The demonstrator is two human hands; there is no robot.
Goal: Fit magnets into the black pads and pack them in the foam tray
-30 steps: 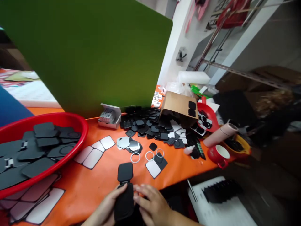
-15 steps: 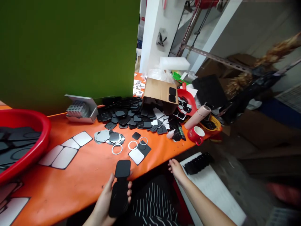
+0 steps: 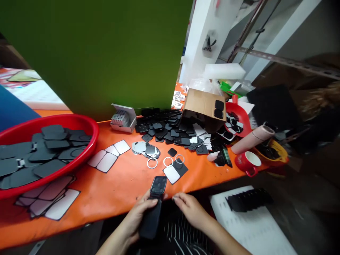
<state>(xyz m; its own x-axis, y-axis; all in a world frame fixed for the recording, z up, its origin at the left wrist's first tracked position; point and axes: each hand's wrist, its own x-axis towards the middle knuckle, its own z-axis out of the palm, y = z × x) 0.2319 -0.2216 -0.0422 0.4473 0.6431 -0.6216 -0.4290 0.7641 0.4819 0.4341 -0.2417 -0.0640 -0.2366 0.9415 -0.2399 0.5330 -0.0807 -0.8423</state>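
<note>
Can't see the back of black two-part thing (image 3: 151, 220), held in left hand (image 3: 135, 216), near curled right hand (image 3: 191, 209); can't tell if pinching anything.

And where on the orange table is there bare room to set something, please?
Widest: the orange table between the red basin, the joined pale cards and the left hand. Smaller: between the dark card and the red mug, in front of the small bottle. Crowded: the back, with black pieces and the cardboard box.
</note>
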